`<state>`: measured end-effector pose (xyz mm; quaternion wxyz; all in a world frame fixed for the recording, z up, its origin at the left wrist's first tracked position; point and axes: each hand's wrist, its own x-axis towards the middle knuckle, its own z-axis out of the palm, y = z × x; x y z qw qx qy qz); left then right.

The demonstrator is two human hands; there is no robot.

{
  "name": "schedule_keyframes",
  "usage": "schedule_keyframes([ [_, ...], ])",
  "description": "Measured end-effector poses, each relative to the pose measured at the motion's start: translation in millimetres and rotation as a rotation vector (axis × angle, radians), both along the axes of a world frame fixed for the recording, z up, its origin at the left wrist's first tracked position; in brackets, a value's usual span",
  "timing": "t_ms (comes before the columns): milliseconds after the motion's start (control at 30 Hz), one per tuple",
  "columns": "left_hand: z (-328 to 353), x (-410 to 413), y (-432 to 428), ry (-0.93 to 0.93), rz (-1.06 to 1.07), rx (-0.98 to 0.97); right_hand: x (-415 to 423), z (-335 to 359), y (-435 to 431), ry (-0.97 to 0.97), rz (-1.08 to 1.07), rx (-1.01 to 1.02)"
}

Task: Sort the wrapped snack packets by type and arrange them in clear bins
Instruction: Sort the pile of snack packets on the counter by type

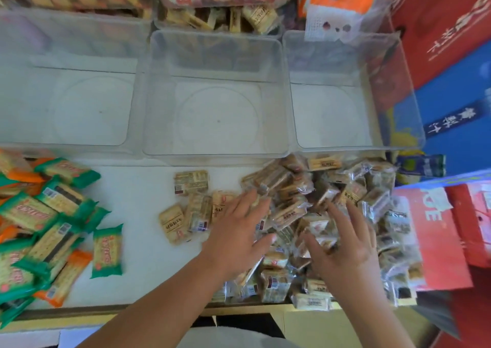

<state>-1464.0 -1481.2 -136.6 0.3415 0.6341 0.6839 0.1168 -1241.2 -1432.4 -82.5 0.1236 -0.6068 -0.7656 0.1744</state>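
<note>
Head camera view, looking down on a white table [140, 268] in a shop. At the lower right of the frame lies a heap of clear-wrapped beige snack packets [305, 193], too many and too jumbled to count. Both hands are on this heap. The left hand [239, 230] lies flat with its fingers spread and straight, fingertips touching packets at the heap's left edge. The right hand [348, 246] rests on the middle of the heap, fingers fanned apart and only slightly bent; neither hand is seen to grip a packet.

Four loose beige packets [191, 182] lie just left of the heap, one alone and three close together below it. Well apart, at the lower left, is a second pile of green and orange packets [53, 201], overlapping and not countable, with one single green packet [107, 249] lying beside it.

Three clear bins [215, 151] stand side by side across the middle of the frame, beyond the packets; no packets lie in them. Behind the middle one, at the top centre, a fourth bin [220, 18] holds beige packets. Red and blue cartons [451, 42] fill the right edge.
</note>
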Motion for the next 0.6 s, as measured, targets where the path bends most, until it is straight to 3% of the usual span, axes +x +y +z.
schedule_keyframes([
  [133, 7.9, 24.2, 26.8, 0.131, -0.076, 0.222, 20.9, 7.6, -12.5, 0.104, -0.091, 0.063],
  [233, 5.8, 34.9, 43.0, 0.172, -0.172, 0.208, 33.3, 0.9, -27.4, 0.104, -0.047, 0.049],
  [367, 4.7, 3.0, 45.8, 0.194, 0.017, 0.276, 38.7, -13.7, -35.5, 0.089, -0.023, -0.031],
  [600, 9.3, -21.8, 33.8, 0.294, 0.148, 0.22, 32.3, -33.4, -14.1, 0.071, -0.004, -0.053],
])
